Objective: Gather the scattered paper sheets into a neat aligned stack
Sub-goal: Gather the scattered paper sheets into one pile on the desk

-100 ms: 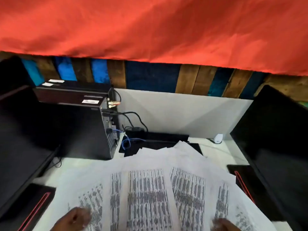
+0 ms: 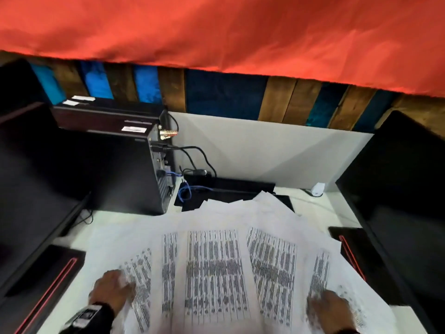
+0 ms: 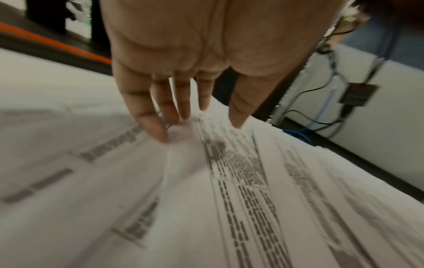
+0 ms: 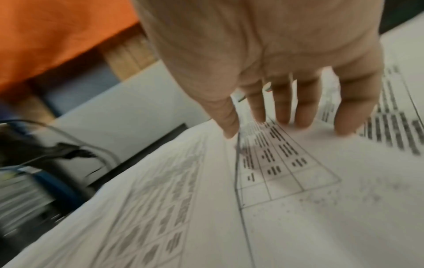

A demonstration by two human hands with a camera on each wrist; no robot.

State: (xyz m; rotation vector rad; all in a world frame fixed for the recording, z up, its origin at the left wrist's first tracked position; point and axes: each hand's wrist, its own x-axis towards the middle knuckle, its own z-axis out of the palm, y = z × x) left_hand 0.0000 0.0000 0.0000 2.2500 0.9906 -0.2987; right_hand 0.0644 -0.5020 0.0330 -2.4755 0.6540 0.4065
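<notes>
Several white paper sheets [image 2: 216, 268] printed with dense tables lie fanned out and overlapping across the white desk [image 2: 106, 227]. My left hand [image 2: 112, 291] rests flat on the leftmost sheets, fingers straight and spread; the left wrist view shows those fingertips [image 3: 158, 132] touching the paper sheets [image 3: 229, 199]. My right hand [image 2: 328, 307] lies flat on the rightmost sheets. In the right wrist view its straight fingers [image 4: 302, 116] press on the paper sheets [image 4: 298, 208]. Neither hand pinches a sheet.
A black computer tower [image 2: 120, 169] with cables [image 2: 192, 153] stands at the back left. Black monitors [image 2: 404, 189] flank the desk, and red-striped black stands [image 2: 45, 280] sit at both sides. A black keyboard [image 2: 231, 191] lies behind the papers. A red cloth [image 2: 216, 30] hangs above.
Both hands have slid further up onto the outer sheets of the fan and show more fully.
</notes>
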